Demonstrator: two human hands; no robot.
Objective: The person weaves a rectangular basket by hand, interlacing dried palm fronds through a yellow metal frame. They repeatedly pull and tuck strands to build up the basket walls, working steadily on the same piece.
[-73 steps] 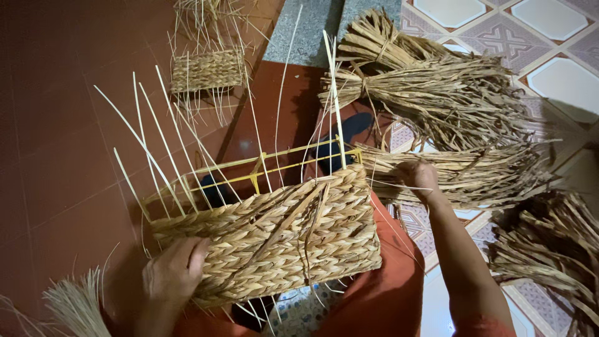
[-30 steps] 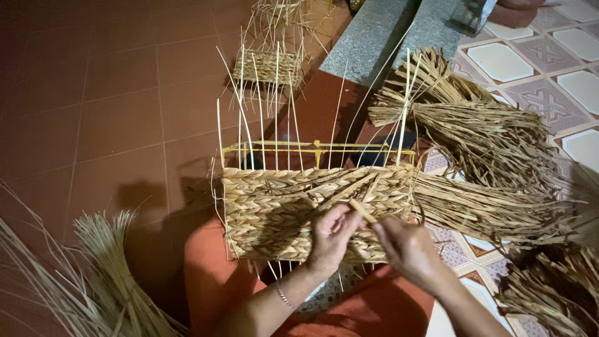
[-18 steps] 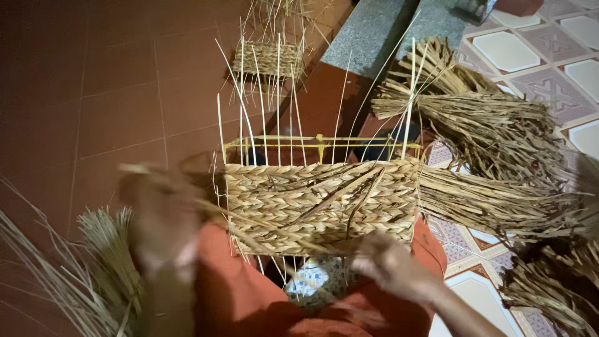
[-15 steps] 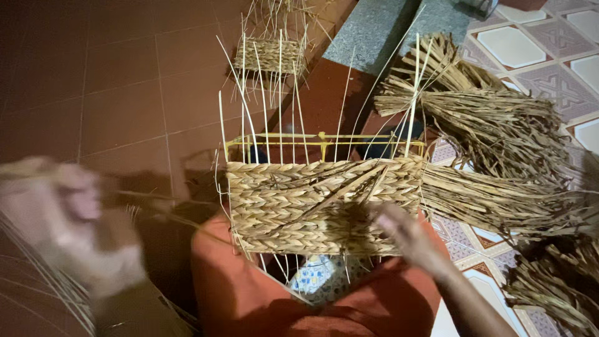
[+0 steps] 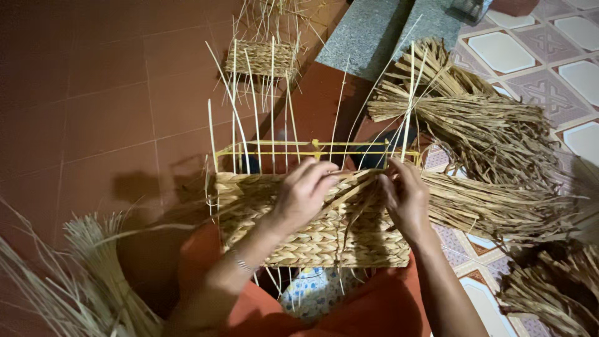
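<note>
A half-woven straw basket (image 5: 312,237) rests on my lap, built on a yellow wire frame (image 5: 318,148) with thin pale stakes sticking up. My left hand (image 5: 302,193) lies on the top edge of the woven wall, fingers curled over loose straw strands. My right hand (image 5: 405,196) presses the wall's upper right corner and pinches a straw strand there. A long bundle of dried straw (image 5: 499,206) runs from that corner out to the right.
A smaller partly woven basket (image 5: 261,59) stands farther off on the red tile floor. Big heaps of dried straw (image 5: 480,118) lie at right on patterned tiles, more at lower right (image 5: 549,293). Pale thin reeds (image 5: 81,281) fan out at lower left. A grey stone slab (image 5: 374,31) is beyond.
My left hand swung out to the reeds at lower left and has come back onto the basket's top edge. My right hand has moved up to the right corner.
</note>
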